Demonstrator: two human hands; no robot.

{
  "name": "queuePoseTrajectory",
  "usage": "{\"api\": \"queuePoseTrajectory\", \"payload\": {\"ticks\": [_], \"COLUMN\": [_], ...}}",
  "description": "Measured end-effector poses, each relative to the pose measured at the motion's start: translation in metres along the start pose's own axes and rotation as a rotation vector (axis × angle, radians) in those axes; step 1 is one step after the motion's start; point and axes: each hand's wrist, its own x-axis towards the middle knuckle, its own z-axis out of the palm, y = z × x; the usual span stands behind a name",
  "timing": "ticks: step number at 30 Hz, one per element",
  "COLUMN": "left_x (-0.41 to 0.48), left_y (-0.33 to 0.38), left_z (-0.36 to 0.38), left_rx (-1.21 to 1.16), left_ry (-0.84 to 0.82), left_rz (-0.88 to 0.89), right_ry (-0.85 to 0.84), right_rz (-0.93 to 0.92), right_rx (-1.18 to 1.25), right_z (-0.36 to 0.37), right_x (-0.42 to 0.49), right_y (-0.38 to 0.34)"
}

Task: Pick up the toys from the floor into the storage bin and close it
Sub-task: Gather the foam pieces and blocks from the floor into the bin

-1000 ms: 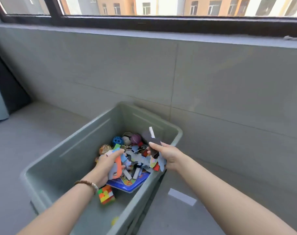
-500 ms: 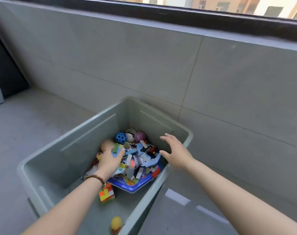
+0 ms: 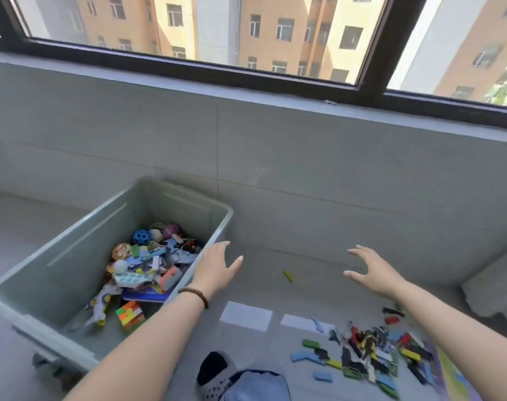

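Head view: open-topped storage bin [image 3: 81,256] sits left of centre, with a heap of toys [image 3: 148,264] inside. Left hand [image 3: 214,267] is over the bin's right rim, fingers spread, holding nothing. Right hand [image 3: 373,273] is right of centre above the floor, fingers spread, empty. Loose toy pieces [image 3: 365,351] are scattered on the floor lower right. One yellow piece [image 3: 288,276] lies between the hands.
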Motion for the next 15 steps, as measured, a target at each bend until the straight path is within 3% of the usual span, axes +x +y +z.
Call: {"api": "queuePoseTrajectory", "payload": {"ticks": [6,15], "left_x": [-0.018,-0.009], "left_y": [0.05,0.036], "left_z": [0.072,0.216], "left_rx": [0.1,0.195], "left_ry": [-0.182,-0.55], "left_rz": [0.056,0.002], "right_ry": [-0.071,-0.318], "right_rz": [0.126,0.19], "right_rx": [0.046,0.228], "right_z": [0.02,0.136], "right_x": [-0.036,-0.008], "right_y": [0.073,0.156]}}
